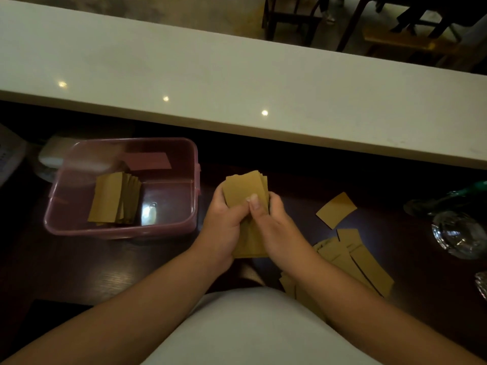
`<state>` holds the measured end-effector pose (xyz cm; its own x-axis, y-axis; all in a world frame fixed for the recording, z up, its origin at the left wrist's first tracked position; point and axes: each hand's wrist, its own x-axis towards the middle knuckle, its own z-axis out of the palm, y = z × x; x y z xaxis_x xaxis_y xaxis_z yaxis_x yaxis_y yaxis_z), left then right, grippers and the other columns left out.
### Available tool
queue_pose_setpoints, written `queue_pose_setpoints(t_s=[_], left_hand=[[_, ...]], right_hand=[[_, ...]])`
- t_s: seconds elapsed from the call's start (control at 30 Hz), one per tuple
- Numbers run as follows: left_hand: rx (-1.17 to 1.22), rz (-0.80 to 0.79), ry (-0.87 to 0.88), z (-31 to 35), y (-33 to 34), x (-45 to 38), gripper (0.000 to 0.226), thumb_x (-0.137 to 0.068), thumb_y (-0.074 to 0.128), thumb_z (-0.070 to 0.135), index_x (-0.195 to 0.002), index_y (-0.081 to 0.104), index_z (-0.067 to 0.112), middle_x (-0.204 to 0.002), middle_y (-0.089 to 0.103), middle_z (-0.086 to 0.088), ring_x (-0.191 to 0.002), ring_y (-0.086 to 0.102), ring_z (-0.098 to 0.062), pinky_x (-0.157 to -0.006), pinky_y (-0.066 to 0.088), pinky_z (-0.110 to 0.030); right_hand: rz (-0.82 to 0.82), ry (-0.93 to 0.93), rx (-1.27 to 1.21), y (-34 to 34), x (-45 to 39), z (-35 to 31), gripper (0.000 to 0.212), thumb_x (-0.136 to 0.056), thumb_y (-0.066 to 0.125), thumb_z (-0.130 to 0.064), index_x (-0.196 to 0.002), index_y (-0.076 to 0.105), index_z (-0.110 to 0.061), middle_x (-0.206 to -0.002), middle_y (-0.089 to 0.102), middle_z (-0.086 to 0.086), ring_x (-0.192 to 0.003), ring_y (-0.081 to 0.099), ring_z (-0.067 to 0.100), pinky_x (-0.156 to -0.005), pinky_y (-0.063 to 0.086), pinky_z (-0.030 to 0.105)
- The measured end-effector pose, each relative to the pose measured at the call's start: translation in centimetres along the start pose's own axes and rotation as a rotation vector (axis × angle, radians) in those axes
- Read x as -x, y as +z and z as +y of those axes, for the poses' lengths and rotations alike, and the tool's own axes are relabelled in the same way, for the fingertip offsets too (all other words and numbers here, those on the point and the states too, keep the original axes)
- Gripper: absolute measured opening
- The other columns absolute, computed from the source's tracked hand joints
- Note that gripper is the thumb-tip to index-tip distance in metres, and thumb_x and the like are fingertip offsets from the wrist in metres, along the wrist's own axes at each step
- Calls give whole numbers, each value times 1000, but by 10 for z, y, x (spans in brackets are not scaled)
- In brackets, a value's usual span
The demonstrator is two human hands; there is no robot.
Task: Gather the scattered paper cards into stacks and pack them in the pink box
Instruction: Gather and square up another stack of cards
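Note:
A stack of tan paper cards [243, 189] is held upright over the dark table between both hands. My left hand [224, 222] grips its left side and my right hand [274, 222] grips its right side, thumb across the front. The translucent pink box [184, 222] sits to the left. Inside it lie a fanned stack of tan cards [110, 197] and one pink card [147, 160]. Several loose tan cards [361, 262] lie scattered at the right under my right forearm, and a single card [336, 209] lies apart beyond them.
A raised white counter ledge [237, 83] runs across behind the dark table [118, 272]. Glass items [458, 233] stand at the right edge. A pale object [56, 154] sits behind the box. Chairs stand beyond the counter.

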<state>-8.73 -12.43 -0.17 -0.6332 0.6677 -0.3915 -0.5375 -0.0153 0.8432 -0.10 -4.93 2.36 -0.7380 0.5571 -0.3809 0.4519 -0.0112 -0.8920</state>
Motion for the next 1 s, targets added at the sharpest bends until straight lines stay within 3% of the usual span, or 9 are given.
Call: queue_pose_setpoints(t_s=[0.07, 0.17, 0.37, 0.53, 0.63, 0.7, 0.77, 0.9, 1.0], left_hand=[[66, -17, 20, 6, -2, 0, 48, -79, 69, 18, -125, 54, 16, -119, 64, -21, -104, 65, -33, -85, 54, -46], [148, -39, 50, 16, -7, 5, 46, -83, 67, 11, -126, 53, 16, -113, 66, -15, -98, 67, -28, -75, 56, -37], [159, -97, 52, 29, -18, 11, 65, -76, 69, 16, -135, 43, 20, -115, 64, -12, -94, 69, -22, -71, 56, -35], [131, -97, 146, 33, -28, 18, 81, -77, 75, 18, -142, 32, 41, -119, 68, 2, -102, 68, -20, -77, 56, -34], [126, -95, 190, 34, -35, 23, 58, -75, 74, 18, -126, 50, 33, -120, 65, -17, -102, 65, -31, -81, 56, -42], [117, -60, 194, 36, -41, 24, 40, -77, 71, 18, -111, 56, 32, -117, 65, -18, -97, 65, -31, -80, 56, -44], [93, -38, 214, 41, -46, 24, 33, -77, 69, 19, -105, 58, 34, -112, 65, -15, -95, 66, -29, -78, 57, -44], [87, -8, 217, 52, -62, 21, 43, -80, 68, 22, -120, 52, 23, -117, 64, -19, -102, 66, -30, -80, 56, -44], [111, 12, 142, 63, -78, 20, 59, -79, 67, 30, -132, 47, 15, -125, 62, -18, -110, 63, -32, -85, 56, -45]], right_hand=[[-89, -14, 24, -7, -2, -9, 55, -83, 56, -60, -127, 41, -31, -112, 63, -10, -104, 64, 12, -89, 55, 35], [-225, -28, 45, -11, -2, -13, 75, -80, 78, -26, -139, 33, -29, -121, 62, -4, -108, 64, 14, -90, 57, 37], [-211, -39, -114, 4, 9, -17, 62, -82, 74, -8, -127, 36, -28, -113, 60, -1, -93, 67, 10, -79, 61, 41], [-270, -29, -131, 13, 11, -19, 64, -82, 74, -6, -129, 37, -29, -114, 64, -2, -97, 69, 11, -80, 61, 41], [-307, -18, -156, 20, 11, -22, 68, -81, 76, -7, -132, 37, -29, -115, 64, -4, -98, 69, 8, -73, 59, 30], [-314, 3, -184, 29, 10, -21, 71, -78, 78, -17, -133, 37, -32, -117, 65, -2, -102, 69, 17, -71, 59, 35], [-309, 8, -208, 37, 7, -23, 75, -71, 79, -27, -134, 38, -33, -119, 65, -1, -106, 68, 21, -78, 60, 41], [-292, -36, -209, 51, 0, -37, 61, -82, 74, -25, -134, 43, -23, -122, 65, 2, -111, 66, 19, -91, 57, 38], [-200, -90, -59, 67, -9, -46, 63, -70, 76, -44, -124, 50, -28, -116, 67, 0, -105, 67, 19, -90, 57, 46]])
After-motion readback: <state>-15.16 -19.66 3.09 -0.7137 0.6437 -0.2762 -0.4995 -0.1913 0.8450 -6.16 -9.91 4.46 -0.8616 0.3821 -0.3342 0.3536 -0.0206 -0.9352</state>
